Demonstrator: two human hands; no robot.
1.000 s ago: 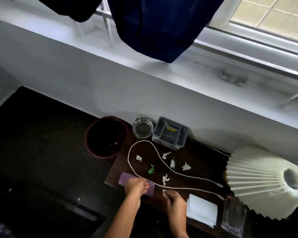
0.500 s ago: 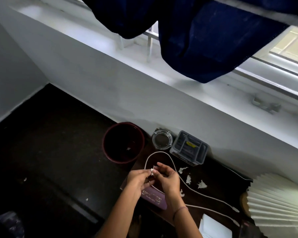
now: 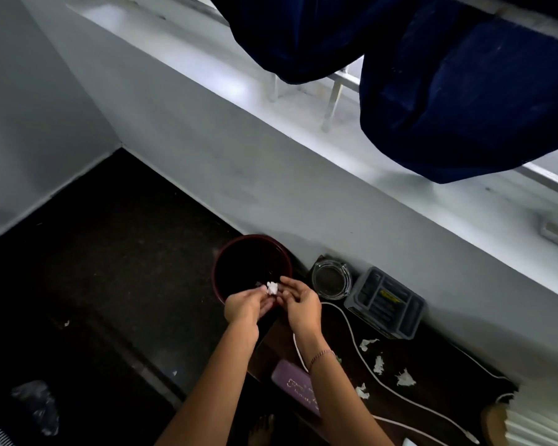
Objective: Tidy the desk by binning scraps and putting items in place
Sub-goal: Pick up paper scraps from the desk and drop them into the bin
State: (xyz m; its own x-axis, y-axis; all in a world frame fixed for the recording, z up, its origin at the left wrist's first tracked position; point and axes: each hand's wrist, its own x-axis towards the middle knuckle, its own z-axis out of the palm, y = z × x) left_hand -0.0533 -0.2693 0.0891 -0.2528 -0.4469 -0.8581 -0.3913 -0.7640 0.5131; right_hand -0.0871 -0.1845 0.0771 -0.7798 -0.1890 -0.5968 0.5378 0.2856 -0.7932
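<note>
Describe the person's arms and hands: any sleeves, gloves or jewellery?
Both forearms are bare, no sleeves in view. The left hand and right hand wear no gloves. A thin bracelet circles the right wrist. Rings cannot be made out.

Paper up front: the crumpled scrap (image 3: 272, 288) pinched between the left hand (image 3: 244, 305) and the right hand (image 3: 300, 304) looked white, soft and matt. Just beyond the fingertips, the bin (image 3: 221, 262) was smooth maroon plastic with a dull sheen on its rim. Right of the right hand, the ashtray (image 3: 331, 278) was clear, glossy glass, and the organiser (image 3: 385, 302) past it was matt grey plastic. Back by the right wrist, a smooth white cord (image 3: 351, 336) crossed the dark, wood-looking table (image 3: 432, 365), with the torn paper bits (image 3: 378, 364) matt and ragged. Under that forearm, the purple case (image 3: 295, 386) looked matt.
</note>
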